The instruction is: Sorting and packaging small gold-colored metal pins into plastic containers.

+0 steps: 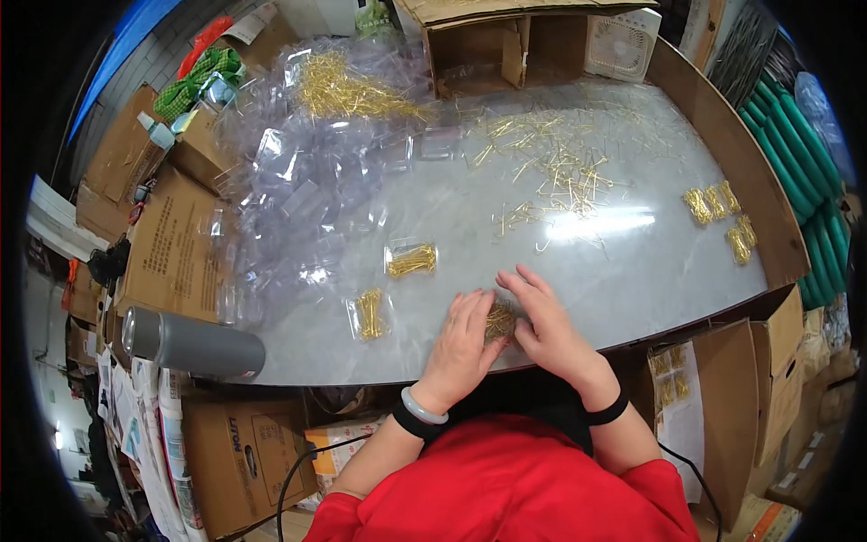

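Observation:
Between my two hands, near the table's front edge, lies a bundle of gold wire hooks point(498, 322), partly covered by fingers. My left hand point(459, 343) is curled along its left side, fingers together and thumb at the near end. On the other side my right hand point(549, 327) has its fingers stretched out and slightly apart, with the thumb close to the bundle. Whether a clear box surrounds this bundle, I cannot tell. To the left sit two clear plastic packs of gold hooks, one upper pack point(412, 260) and one lower pack point(369, 314).
Loose gold hooks point(564, 167) spread over the far table. A heap of clear plastic boxes point(307, 194) covers the left side, topped by a gold hook pile point(348, 88). Filled packs point(713, 203) stand at right. A grey bottle point(203, 345) lies at the front left corner.

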A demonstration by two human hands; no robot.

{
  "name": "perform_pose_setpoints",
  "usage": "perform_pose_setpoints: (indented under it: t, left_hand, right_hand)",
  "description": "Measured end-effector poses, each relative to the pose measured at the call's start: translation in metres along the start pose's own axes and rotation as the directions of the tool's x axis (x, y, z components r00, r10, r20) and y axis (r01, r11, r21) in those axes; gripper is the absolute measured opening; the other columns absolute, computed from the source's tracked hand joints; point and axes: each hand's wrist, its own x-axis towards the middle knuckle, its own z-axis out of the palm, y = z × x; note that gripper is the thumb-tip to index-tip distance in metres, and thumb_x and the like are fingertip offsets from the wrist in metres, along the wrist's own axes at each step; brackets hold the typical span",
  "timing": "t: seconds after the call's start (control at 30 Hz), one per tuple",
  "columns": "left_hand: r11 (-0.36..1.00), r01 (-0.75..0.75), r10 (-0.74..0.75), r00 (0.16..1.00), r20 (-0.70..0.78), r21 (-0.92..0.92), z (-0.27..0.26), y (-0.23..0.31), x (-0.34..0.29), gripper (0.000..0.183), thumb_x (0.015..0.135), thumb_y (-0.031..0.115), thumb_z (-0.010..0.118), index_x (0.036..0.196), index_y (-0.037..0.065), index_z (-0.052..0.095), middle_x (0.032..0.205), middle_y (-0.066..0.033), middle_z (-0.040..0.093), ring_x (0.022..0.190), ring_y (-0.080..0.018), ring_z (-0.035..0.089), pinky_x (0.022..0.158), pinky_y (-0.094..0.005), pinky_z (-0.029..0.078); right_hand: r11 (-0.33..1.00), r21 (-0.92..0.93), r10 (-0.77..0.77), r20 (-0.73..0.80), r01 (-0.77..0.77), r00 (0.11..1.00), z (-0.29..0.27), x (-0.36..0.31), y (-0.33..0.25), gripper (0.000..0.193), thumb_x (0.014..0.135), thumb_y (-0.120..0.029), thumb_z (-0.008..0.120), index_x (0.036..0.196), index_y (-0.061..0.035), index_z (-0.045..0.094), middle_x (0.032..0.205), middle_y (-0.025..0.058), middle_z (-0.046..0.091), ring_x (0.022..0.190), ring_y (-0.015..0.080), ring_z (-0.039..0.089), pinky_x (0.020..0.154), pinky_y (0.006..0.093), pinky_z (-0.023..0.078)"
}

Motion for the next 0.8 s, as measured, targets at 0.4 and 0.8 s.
perform_pose_setpoints:
  t: [0.4,0.8]
  left_hand:
    - [0.998,-0.005,0.010,0.998,-0.067,0.070,0.003,-0.003,-0.002,0.075,0.077,0.009,0.081,0.142,0.000,0.044,0.131,-0.0219,0.054,0.126,-0.0405,0.054,0.117,-0.0570,0.034]
    - [0.999,0.011,-0.013,0.998,-0.055,-0.037,0.002,-0.005,-0.003,0.084,0.075,0.010,0.083,0.146,0.000,0.039,0.134,-0.0217,0.053,0.126,-0.0399,0.052,0.118,-0.0544,0.033]
  right_hand:
    - [1.000,0.018,0.017,-0.034,-0.017,0.999,-0.004,-0.010,-0.015,0.053,0.087,-0.012,0.075,0.135,-0.0041,0.057,0.123,0.0163,0.066,0.119,0.0374,0.060,0.102,0.0421,0.047]
    - [0.996,-0.092,0.030,0.122,-0.019,0.992,0.000,-0.004,0.001,0.046,0.083,-0.010,0.075,0.126,-0.0023,0.060,0.121,0.0158,0.065,0.117,0.0368,0.059,0.101,0.0447,0.047]
